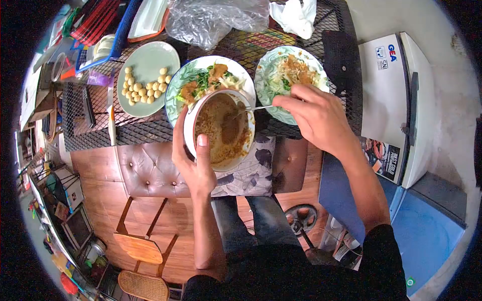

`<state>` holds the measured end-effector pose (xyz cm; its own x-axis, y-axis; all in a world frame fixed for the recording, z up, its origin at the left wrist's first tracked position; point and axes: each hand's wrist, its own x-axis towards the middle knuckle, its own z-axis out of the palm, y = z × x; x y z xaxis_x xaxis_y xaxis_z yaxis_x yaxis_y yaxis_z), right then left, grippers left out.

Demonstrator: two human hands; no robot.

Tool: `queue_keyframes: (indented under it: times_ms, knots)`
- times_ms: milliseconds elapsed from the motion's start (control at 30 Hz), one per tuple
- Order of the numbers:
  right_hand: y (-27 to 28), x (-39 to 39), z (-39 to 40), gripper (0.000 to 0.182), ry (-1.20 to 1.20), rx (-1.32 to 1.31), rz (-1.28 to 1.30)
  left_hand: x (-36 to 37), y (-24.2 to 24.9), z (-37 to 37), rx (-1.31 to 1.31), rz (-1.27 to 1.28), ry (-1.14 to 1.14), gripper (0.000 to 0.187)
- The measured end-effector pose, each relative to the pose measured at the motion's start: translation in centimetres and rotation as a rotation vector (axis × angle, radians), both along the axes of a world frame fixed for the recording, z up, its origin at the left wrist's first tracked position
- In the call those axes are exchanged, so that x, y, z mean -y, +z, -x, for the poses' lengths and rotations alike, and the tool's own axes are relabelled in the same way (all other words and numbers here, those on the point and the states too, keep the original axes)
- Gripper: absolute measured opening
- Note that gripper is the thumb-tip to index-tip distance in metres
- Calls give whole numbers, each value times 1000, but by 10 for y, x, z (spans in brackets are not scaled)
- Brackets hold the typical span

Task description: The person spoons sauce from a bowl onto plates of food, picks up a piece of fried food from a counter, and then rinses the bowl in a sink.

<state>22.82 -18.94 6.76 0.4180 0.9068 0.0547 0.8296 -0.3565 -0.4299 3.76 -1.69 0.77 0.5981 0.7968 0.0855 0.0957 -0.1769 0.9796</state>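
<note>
My left hand (195,165) grips a white bowl (189,133) by its side, thumb on the near rim. The bowl is tilted, and brown sauce (223,133) coats its inside. A metal spoon (258,108) is pinched in my right hand (319,113), its head down in the bowl. Just behind the bowl, partly hidden by it, a patterned plate (173,93) holds greens topped with brown sauce. Under and beyond my right hand, a second patterned plate (266,95) bears shredded vegetables and sauce. Further left, small round pale balls (143,93) lie on a light green plate (150,55).
The plates stand on a black mesh table (83,125). A knife (111,118) lies at its left, near a blue basket (120,37). Clear plastic bags (216,20) and a crumpled white bag (296,17) sit at the back. A freezer (384,95) stands right; a tufted bench (150,170) is below.
</note>
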Motion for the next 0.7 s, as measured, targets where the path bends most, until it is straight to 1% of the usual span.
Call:
queue_keyframes:
  times_ms: [67,133,167,200,233,300,367,433,500,567,633,700]
  knots:
    - [-2,-7,1,26,43,-8,13,-5,-1,8,-27,-1,-41,66]
    - [-5,-13,3,25,86,-15,23,-6,0,15,-26,17,-23,67]
    - [-7,-16,4,24,99,-63,97,-7,-1,18,-26,36,-15,67]
    - [-9,-18,7,22,112,-112,170,-7,-2,20,-28,-7,16,66]
    - [-12,-20,11,22,118,-113,167,-8,-4,22,-30,-10,22,66]
    - [-19,-20,25,18,74,-323,141,-10,-8,28,-9,32,84,64]
    - [-27,-22,33,15,66,-377,89,-10,-10,32,-12,48,104,64]
    - [-26,-24,42,15,-55,-599,106,-8,-8,34,42,132,164,64]
    - [-28,-24,46,14,-53,-607,139,-8,-17,40,60,160,202,65]
    - [-32,-24,52,12,-99,-717,64,-6,-24,47,81,188,239,65]
    - [-24,-26,53,11,-120,-742,48,0,-26,53,100,244,337,65]
    - [-16,-28,52,11,-142,-767,33,4,-29,60,108,276,374,65]
